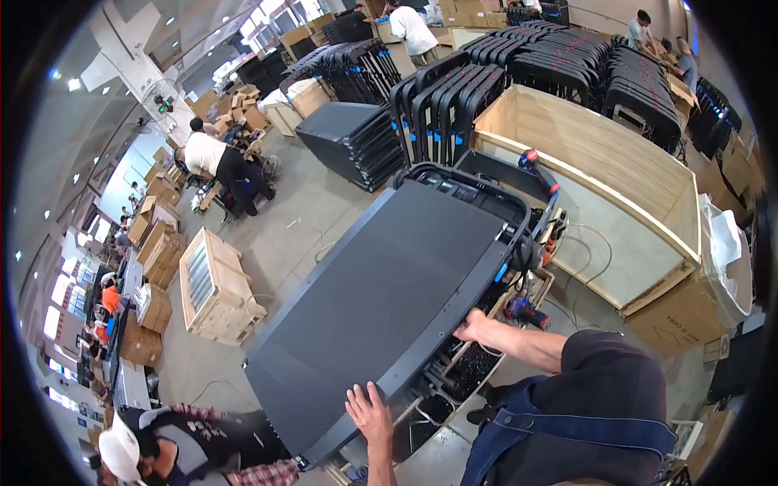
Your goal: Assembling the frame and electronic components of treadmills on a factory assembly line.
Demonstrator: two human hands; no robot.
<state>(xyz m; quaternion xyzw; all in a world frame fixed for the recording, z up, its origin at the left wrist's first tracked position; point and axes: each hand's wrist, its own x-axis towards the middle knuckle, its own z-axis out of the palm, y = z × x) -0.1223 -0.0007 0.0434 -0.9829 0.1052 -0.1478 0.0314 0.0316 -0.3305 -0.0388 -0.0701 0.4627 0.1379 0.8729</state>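
Note:
A large treadmill deck (381, 300) with a flat black belt and dark side rails lies slantwise in front of me. My left hand (371, 415) rests on its near rail toward the lower end, fingers spread. Farther along that rail, my right hand (472, 326) is at the outer edge, its fingers drawn together. Anything small between those fingers is too hidden to make out. A dark tubular frame (462, 172) surrounds the far end of the deck. Beside my right forearm lies a red and blue power drill (527, 313).
Under the near rail are trays of small black parts (470, 374). Another power tool (531, 160) stands by a large wooden crate (592, 134). A person in a white cap (121, 447) bends close at the lower left. A smaller crate (212, 279) stands on the floor beyond the deck.

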